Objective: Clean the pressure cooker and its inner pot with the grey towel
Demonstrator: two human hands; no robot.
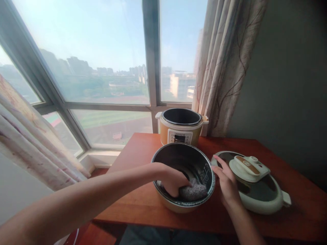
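Observation:
A dark-lined inner pot (176, 154) with a gold-brown outside sits near the table's front edge. My left hand (173, 182) reaches down inside it, closed on a fuzzy grey cloth (195, 191) against the lower right of the inner wall. The cloth partly hides its fingers. At the pot's right rim, my right hand (226, 180) grips the edge, thumb and fingers touching it. White level markings show on the pot's inner right wall.
Behind the inner pot stands the cooker body (201, 134) with its control panel. A pale cooker lid (263, 200) with a brown-topped handle lies at right on the red-brown table (127, 200). Windows and curtains (224, 61) border the far side.

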